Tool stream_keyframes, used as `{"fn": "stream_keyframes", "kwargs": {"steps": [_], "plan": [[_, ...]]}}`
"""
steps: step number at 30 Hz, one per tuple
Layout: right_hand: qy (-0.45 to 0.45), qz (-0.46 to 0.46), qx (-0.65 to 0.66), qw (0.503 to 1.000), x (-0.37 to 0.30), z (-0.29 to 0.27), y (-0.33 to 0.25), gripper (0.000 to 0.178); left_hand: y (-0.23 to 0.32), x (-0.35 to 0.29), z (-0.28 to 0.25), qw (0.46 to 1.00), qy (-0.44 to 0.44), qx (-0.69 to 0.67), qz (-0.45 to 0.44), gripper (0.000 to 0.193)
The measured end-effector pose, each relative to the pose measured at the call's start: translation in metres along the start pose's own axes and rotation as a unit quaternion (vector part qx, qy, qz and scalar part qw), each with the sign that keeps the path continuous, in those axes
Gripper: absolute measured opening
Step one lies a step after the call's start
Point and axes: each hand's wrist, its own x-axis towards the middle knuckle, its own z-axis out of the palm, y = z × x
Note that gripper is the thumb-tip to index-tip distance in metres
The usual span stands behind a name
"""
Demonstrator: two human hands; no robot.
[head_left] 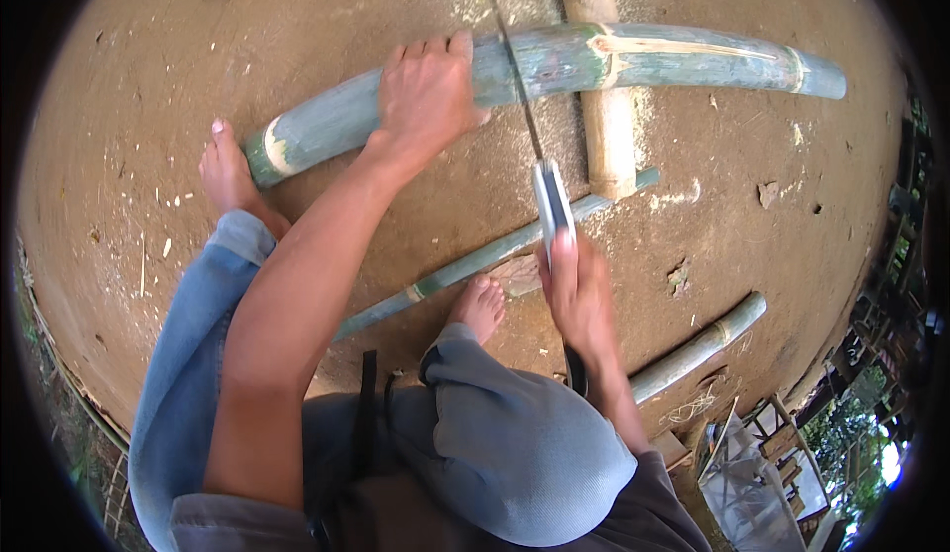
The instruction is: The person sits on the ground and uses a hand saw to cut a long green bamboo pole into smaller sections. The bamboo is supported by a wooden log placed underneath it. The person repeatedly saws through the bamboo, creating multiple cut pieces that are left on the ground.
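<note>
While gripping saw (pixel 534 137): right fingers (pixel 564 255) curled tight.

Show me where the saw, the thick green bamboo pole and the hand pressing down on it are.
saw (pixel 551 201): head view, on the handle end of the blade.
thick green bamboo pole (pixel 693 62): head view, on its right stretch, past the node.
left hand (pixel 427 97): head view, on the back of the hand.

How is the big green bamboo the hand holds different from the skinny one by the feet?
The thick bamboo pole is far fatter than the thin bamboo pole. The left hand presses the thick one; the thin one lies untouched. The thick one rests on a tan crosspiece. Both are green.
</note>
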Motion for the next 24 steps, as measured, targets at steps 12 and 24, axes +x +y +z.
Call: {"fn": "stream_keyframes", "kwargs": {"steps": [12,24], "plan": [[0.044,0.002,0.040,0.998,0.086,0.032,0.012,0.059,0.010,-0.003,0.012,0.998,0.055,0.007,0.000,0.069],[0.121,-0.183,0.274,0.937,-0.006,-0.060,-0.099,0.084,0.010,-0.010,0.004,0.998,0.066,-0.003,0.021,0.079]]}}
